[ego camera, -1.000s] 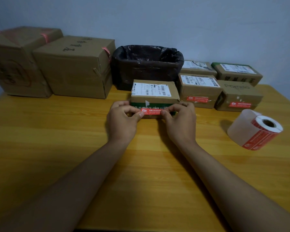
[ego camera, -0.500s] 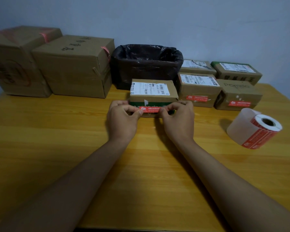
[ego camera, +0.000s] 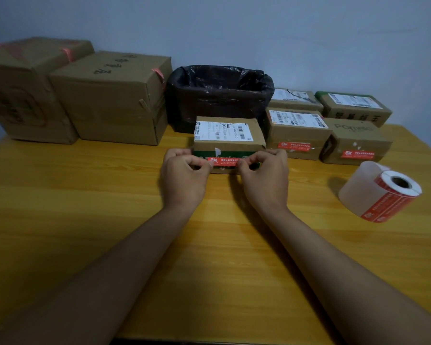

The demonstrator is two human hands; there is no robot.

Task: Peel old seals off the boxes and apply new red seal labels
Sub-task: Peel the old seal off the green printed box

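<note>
Pressing: red seal label [ego camera: 225, 161] held flat against the near face of the small box [ego camera: 229, 142], across its green band.
Left hand [ego camera: 184, 178]: at the label's left end; fingers [ego camera: 201, 163] curled, thumb and forefinger pinched together on that end.
Right hand [ego camera: 267, 180]: at the label's right end; fingers [ego camera: 246, 162] curled and pinched on it likewise.
Small box: mid-tabletop, toward the far edge, a white shipping label on its top; just in front of the black-lined bin [ego camera: 219, 95].
Sealed boxes: two brown boxes right of the small box, each with a red seal on its near face, first sealed box [ego camera: 296, 131] and second sealed box [ego camera: 356, 141]; two further boxes [ego camera: 353, 108] behind them at the far right edge.
Label roll [ego camera: 380, 194]: on its side near the right edge of the tabletop [ego camera: 85, 195], well apart from the hands, red labels showing on its outer wrap.
Large cartons [ego camera: 112, 98]: two, side by side at the far left corner, touching or nearly so.
</note>
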